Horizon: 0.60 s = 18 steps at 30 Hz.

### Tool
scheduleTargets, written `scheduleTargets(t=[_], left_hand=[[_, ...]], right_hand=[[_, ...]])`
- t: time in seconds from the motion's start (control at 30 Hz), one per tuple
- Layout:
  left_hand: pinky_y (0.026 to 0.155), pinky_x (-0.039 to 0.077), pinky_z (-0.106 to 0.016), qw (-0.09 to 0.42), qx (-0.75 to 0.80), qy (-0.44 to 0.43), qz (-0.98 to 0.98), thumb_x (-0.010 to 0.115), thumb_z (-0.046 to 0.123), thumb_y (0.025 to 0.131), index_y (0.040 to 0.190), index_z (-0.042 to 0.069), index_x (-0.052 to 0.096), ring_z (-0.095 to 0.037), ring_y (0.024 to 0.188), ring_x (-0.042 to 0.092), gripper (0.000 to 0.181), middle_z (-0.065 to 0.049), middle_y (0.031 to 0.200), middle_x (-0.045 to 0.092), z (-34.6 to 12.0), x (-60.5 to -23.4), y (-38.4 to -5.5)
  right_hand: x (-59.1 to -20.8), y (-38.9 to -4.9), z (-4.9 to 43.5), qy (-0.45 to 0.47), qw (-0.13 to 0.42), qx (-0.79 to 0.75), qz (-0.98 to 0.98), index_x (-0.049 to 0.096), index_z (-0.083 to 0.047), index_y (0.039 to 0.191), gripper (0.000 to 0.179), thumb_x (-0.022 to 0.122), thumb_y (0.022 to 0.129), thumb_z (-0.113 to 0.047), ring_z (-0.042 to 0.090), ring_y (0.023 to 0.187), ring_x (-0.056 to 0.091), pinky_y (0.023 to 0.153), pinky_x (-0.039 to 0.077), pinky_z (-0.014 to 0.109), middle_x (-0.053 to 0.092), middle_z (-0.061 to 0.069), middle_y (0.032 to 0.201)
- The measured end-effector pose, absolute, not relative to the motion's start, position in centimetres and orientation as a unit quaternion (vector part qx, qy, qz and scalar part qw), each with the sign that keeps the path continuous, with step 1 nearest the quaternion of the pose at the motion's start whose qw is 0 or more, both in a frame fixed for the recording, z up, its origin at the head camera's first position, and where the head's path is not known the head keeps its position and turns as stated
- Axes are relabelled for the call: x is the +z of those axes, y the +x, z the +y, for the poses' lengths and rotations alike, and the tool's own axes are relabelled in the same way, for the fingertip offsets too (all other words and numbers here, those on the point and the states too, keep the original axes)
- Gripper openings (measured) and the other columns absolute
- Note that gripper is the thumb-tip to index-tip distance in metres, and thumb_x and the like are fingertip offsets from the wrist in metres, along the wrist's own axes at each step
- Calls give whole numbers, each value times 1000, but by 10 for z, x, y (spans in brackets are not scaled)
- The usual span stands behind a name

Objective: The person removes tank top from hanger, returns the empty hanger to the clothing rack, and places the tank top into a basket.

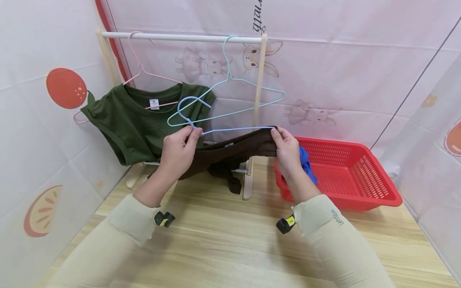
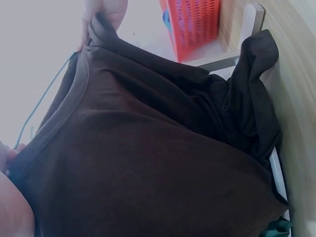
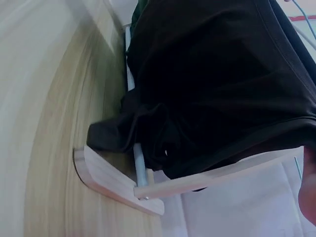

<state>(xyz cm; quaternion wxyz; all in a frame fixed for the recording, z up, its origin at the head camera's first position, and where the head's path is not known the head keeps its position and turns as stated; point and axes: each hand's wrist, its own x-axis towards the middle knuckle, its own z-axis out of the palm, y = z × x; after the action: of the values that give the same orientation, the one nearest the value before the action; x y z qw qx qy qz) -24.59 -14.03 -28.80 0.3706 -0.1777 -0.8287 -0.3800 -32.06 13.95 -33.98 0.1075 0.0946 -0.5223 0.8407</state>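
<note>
In the head view a blue hanger point(image 1: 234, 129) is held up with a dark brown shirt point(image 1: 234, 154) hanging below it. My left hand point(image 1: 179, 151) pinches the hanger near the base of its hook, along with the shirt's neckline. At the hanger's right end my right hand point(image 1: 287, 150) pinches the shirt's shoulder, thumb on top. The brown cloth point(image 2: 148, 148) spreads wide in the left wrist view, and its lower part droops toward the table. In the right wrist view the shirt point(image 3: 212, 84) hangs beside the rack's foot point(image 3: 113, 182).
A rack point(image 1: 180, 37) stands behind, carrying a green sleeveless shirt point(image 1: 144, 120) on a pink hanger point(image 1: 138, 60) and a bare mint hanger point(image 1: 229, 76). At right sits a red basket point(image 1: 360, 200) with blue cloth point(image 1: 306, 164) at its left side.
</note>
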Motion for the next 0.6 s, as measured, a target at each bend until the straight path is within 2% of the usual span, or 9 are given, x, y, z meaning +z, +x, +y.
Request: scheduleTargets(t=[0.17, 0.37, 0.5, 0.6], left_hand=[[48, 28, -27, 360, -403, -178, -823, 59, 27, 99, 77, 6, 67, -15, 52, 35, 32, -1, 54, 37, -141, -289, -250], [47, 27, -26, 369, -427, -168, -809, 60, 28, 99, 82, 5, 72, -13, 51, 34, 31, -2, 53, 39, -143, -294, -258], [49, 27, -26, 379, -435, -162, -801, 61, 28, 98, 81, 5, 73, -11, 52, 34, 31, -2, 53, 40, -143, -297, -263], [49, 27, -25, 373, -449, -155, -797, 61, 29, 98, 82, 5, 73, -10, 51, 35, 32, -2, 53, 40, -143, -300, -266]], right_hand=[[-345, -322, 135, 84, 92, 877, -463, 66, -8, 103, 13, 58, 99, -17, 11, 68, 70, 61, 57, 24, 73, 1, 81], [-346, -321, 130, 79, 80, 899, -422, 68, -10, 97, 14, 57, 99, -17, 11, 63, 69, 56, 56, 23, 72, 1, 79], [-346, -320, 128, 86, 66, 906, -408, 67, -12, 97, 16, 54, 101, -20, 10, 61, 67, 52, 53, 22, 70, 0, 77], [-346, -318, 128, 92, 47, 911, -399, 67, -13, 99, 18, 52, 101, -24, 11, 64, 68, 55, 55, 23, 70, 1, 80]])
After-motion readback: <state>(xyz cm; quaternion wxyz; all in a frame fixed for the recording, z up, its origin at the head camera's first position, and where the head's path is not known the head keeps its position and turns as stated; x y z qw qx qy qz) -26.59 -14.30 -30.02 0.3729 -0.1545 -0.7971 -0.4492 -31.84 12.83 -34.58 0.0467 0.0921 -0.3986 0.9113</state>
